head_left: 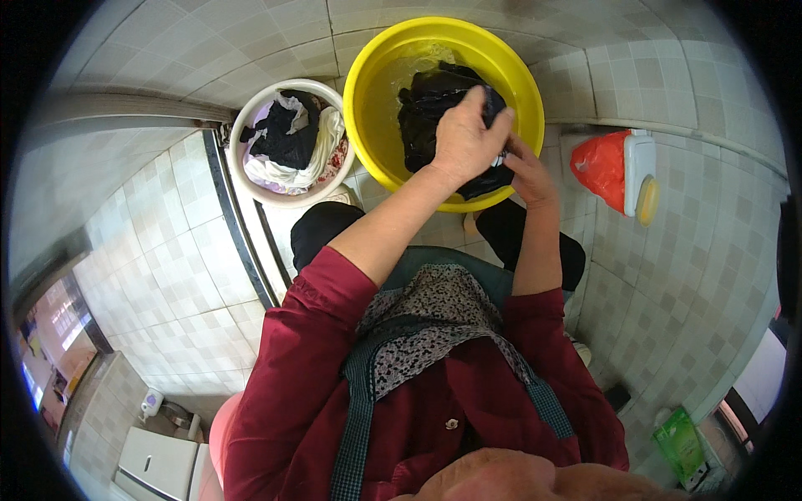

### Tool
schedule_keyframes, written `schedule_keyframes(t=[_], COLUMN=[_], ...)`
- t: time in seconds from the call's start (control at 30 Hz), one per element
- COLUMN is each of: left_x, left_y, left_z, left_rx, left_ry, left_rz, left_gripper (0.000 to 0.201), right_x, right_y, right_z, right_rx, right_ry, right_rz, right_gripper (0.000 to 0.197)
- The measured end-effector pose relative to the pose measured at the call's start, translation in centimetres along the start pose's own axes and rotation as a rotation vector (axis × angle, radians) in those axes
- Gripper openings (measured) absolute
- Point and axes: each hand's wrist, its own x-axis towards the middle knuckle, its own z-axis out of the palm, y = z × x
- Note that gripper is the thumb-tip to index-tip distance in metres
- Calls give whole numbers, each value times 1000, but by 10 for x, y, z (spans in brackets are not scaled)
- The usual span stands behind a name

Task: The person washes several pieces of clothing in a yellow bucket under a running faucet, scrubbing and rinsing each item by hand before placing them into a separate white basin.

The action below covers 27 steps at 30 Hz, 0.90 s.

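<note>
Hands point(469, 140) point(535, 179): 2, on black cloth point(426, 117); basins point(361, 138) point(236, 167): 2.

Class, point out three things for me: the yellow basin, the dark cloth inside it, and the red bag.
Yellow basin point(531, 92), head view: on the right side of its rim.
Dark cloth point(426, 113), head view: on its left part, clear of the hands.
Red bag point(600, 169), head view: on its middle.

Wet-looking black cloth point(422, 125) lies crumpled in a yellow basin point(371, 117).
</note>
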Motion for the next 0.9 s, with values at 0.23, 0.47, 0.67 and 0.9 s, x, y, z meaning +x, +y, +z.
schedule_keyframes(t=[0.23, 0.47, 0.67, 0.9], left_x=[-3, 2, 21, 30], left_y=[18, 7, 9, -9], left_z=[-11, -27, -41, -64], left_rx=[385, 417, -259, 170], left_ry=[-125, 35, 155, 403], left_rz=[117, -37, -60, 58], left_gripper=[39, 45, 24, 28], right_x=[17, -4, -18, -33], right_y=[15, -47, -140, -202], right_z=[8, 49, 97, 124], right_rx=[-312, -417, -885, -671], right_ry=[190, 413, 521, 512], right_rz=[-80, -308, -585, -757], right_gripper=[35, 25, 24, 23])
